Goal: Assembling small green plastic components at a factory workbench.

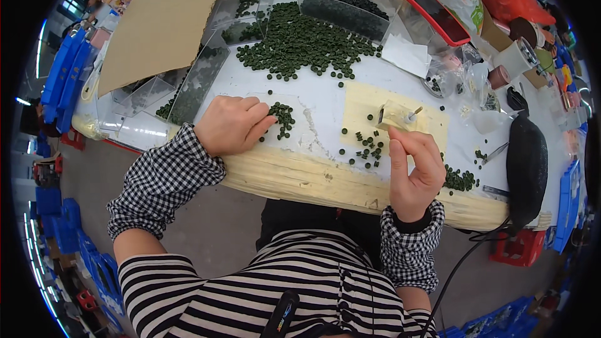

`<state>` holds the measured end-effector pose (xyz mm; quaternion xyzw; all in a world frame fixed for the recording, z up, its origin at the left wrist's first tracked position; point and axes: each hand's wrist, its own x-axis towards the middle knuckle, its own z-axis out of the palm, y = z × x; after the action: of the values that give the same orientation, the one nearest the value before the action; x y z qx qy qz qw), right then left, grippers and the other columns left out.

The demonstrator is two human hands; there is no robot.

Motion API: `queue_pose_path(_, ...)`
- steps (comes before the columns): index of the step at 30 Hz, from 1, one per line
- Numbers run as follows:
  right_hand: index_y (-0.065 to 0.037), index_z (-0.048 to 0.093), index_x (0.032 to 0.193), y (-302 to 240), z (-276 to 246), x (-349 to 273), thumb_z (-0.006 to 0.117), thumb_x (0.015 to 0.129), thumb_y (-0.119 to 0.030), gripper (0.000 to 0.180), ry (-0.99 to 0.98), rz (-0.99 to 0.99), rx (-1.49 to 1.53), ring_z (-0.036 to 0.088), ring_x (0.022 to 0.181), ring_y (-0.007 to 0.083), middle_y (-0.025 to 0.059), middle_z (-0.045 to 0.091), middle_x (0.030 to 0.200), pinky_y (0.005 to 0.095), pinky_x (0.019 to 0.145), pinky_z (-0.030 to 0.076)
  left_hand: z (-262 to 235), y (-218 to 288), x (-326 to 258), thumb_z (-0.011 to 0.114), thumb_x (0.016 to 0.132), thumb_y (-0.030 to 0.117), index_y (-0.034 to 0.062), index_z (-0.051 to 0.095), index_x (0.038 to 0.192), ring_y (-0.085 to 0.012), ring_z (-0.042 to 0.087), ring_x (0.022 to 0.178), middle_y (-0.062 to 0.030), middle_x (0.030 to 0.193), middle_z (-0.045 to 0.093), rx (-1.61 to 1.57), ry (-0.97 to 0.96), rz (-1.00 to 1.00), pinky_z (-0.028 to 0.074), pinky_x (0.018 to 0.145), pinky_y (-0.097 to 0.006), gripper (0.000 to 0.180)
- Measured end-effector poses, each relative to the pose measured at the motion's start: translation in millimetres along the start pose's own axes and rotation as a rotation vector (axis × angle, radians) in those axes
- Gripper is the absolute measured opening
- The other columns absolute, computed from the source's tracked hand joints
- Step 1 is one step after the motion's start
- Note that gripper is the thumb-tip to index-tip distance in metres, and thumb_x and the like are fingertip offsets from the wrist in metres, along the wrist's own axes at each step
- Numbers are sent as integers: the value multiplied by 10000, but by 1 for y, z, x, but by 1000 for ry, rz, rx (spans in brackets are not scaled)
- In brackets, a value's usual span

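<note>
My left hand (230,126) rests at the table's front edge, its fingers curled down. The fingertips touch the side of a small heap of dark green round pieces (283,120); whatever they may hold is hidden. My right hand (416,172) is raised with thumb and index finger pinched together, just below a small cream block fixture (395,116) with a metal pin on its right. Anything in that pinch is too small to make out. Under the fixture lies a pale yellow sheet (363,97). Several loose green pieces (369,147) are scattered left of my right hand.
A large spread of green pieces (300,37) covers the table's far middle. Clear plastic bins (199,84) and cardboard (166,22) stand at left. A red-cased phone (432,12) leans at back right. At right are tweezers (496,152), a black padded object (527,172) and another green heap (460,179).
</note>
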<state>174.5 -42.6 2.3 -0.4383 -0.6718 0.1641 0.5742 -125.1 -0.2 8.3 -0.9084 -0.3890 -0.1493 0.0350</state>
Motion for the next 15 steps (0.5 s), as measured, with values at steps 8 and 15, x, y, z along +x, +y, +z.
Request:
queue_pose_path(8,24,687,933,0,0,0,658,786,45,151,6,-11,11,589,695,143,96,628,810,228,625,458,-14,-22,8,354,1001,376,119,390,781,-53,265,471,40,635,311,-1875,82,-1066,221,393,-180,341)
queue_pose_path(15,18,688,944,-1,-1,0,659,787,44,161,-5,3,8,586,696,142,94,626,811,227,625,458,-5,-16,-1,412,991,326,86,433,825,-64,301,529,-17,750,412,-2191,365,-1194,268,431,-175,293)
